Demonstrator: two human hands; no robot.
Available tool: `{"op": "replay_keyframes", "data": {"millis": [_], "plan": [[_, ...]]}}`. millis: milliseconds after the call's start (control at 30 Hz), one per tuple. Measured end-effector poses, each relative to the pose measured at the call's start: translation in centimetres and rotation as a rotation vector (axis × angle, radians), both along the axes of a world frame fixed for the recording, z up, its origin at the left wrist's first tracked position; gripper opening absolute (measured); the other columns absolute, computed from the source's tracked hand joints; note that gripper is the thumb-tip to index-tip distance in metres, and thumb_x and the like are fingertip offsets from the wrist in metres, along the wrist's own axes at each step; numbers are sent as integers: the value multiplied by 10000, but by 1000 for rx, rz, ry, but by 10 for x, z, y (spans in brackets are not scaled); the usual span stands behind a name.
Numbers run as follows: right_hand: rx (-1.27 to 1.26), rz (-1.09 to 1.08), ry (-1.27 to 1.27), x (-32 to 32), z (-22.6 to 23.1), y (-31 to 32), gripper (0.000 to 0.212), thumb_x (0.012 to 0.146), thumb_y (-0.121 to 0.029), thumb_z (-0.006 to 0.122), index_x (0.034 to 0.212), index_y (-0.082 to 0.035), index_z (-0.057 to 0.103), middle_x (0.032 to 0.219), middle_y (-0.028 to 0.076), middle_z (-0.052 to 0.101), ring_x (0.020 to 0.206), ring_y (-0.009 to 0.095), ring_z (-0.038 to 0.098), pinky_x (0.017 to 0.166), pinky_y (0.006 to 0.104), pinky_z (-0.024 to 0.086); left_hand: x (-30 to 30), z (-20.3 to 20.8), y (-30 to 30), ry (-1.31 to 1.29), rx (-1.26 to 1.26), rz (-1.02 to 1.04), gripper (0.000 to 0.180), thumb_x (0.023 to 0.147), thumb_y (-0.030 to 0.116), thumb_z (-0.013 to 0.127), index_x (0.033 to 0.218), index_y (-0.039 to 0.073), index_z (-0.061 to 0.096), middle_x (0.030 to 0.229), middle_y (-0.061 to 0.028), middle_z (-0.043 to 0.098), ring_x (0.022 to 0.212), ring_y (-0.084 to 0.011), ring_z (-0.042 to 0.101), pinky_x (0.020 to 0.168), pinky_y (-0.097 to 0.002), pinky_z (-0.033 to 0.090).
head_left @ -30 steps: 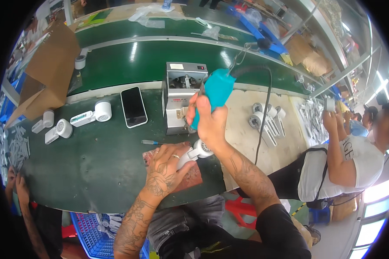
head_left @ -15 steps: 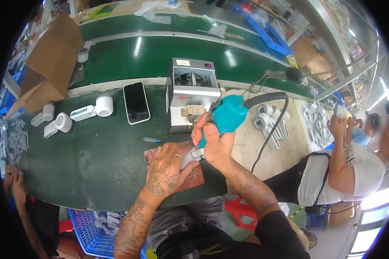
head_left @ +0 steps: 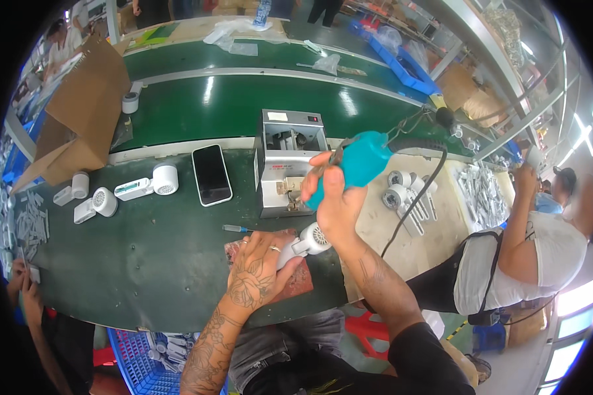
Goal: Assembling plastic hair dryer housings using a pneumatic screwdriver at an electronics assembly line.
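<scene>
Left hand (head_left: 255,264): clamped over the handle of the white fan (head_left: 314,239).
Right hand (head_left: 339,209): wrapped around the teal power driver (head_left: 364,164), held above the fan.
Fan position: over the red pad (head_left: 301,280), near the counter's (head_left: 135,266) front edge.
Progress: head and handle are joined; finished or outstanding fastening cannot be determined.

Left hand (head_left: 255,264) holds white handheld fan (head_left: 315,239) by its handle over red pad (head_left: 301,281) on green bench (head_left: 145,263). Right hand (head_left: 339,209) grips teal power screwdriver (head_left: 365,161), tilted. Grey machine (head_left: 284,160) behind; phone (head_left: 212,176) left of it, three fans (head_left: 166,179) farther left, more fans (head_left: 396,197) right. Small screwdriver (head_left: 234,228) near pad.
</scene>
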State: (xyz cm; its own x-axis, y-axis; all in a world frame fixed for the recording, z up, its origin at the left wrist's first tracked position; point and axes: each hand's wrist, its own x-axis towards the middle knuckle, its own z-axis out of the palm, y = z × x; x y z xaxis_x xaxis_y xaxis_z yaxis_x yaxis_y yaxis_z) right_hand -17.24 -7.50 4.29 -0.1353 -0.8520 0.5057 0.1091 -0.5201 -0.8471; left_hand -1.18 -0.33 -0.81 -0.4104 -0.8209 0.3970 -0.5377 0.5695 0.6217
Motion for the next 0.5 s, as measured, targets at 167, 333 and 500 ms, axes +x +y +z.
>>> {"op": "replay_keyframes", "data": {"millis": [167,333,500], "plan": [[-123,24,117,-4,-18,-22,388,1031,-383,575,1020,3,541,693,46,547,591,149,553,554,299,462,-2,1,2,8,24,-11,366,903,235,665,1217,46,647,1119,-119,646,1066,-326,577,949,-483,460],[29,23,108,1,-5,-11,379,1029,-371,583,1027,5,539,695,53,547,600,155,557,557,302,459,3,-2,2,-21,18,9,363,903,222,658,1222,51,641,1139,-119,645,1083,-327,573,977,-498,450],[178,48,-4,-10,-2,39,457,1013,-423,595,1073,28,543,700,53,554,604,159,560,555,309,455,-1,3,1,-6,52,6,361,904,215,660,1230,61,636,1150,-113,639,1098,-329,568,986,-504,446]]}}
